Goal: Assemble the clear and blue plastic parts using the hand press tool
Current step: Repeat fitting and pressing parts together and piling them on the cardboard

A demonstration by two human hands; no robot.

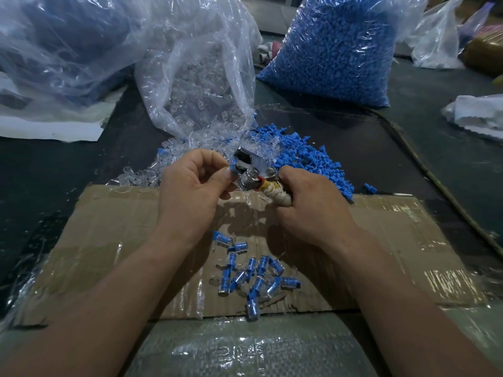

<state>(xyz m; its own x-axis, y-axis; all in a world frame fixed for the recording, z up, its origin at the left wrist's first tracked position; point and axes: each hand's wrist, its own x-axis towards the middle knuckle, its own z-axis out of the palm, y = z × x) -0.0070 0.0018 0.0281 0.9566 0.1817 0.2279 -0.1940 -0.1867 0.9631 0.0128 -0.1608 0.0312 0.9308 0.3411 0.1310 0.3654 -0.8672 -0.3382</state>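
My left hand pinches a small blue part between thumb and fingers, right against the metal head of the hand press tool. My right hand is closed around the tool's cloth-wrapped handle. Loose clear parts lie just beyond my left hand. A heap of loose blue parts spreads beyond my right hand. Several joined clear-and-blue pieces lie on the cardboard between my forearms.
An open clear bag of clear parts stands behind the tool. A full bag of blue parts stands at the back right. More plastic bags fill the back left. A dark cable runs along the right.
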